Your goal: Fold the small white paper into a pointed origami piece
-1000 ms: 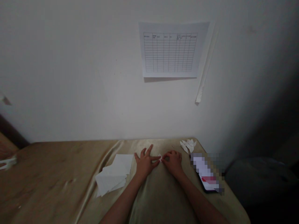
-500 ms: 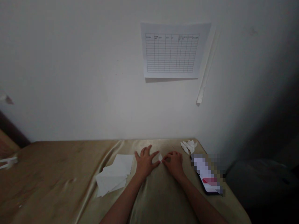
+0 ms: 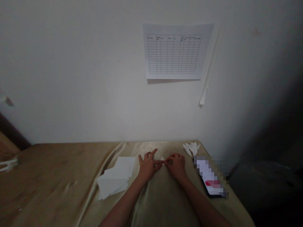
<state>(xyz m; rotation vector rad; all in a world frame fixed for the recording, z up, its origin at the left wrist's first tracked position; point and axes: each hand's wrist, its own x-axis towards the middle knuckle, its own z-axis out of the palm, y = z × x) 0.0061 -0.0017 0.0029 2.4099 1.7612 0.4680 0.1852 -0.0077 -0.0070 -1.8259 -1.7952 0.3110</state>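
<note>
A small white folded paper piece (image 3: 162,159) lies on the tan cloth-covered table (image 3: 59,176) between my two hands. My left hand (image 3: 148,165) rests flat beside it with fingers partly spread, thumb and forefinger pinching its left side. My right hand (image 3: 175,164) is curled, its fingertips pressed on the right side of the piece. Most of the paper is hidden by my fingers.
A loose stack of white paper sheets (image 3: 115,178) lies left of my left arm. Several small folded white paper shapes (image 3: 191,148) sit at the back right corner. A phone (image 3: 210,177) lies to the right. A printed table sheet (image 3: 174,52) hangs on the wall.
My left fingers have drawn closer together onto the paper piece, and both hands have shifted slightly. The paper stays between them.
</note>
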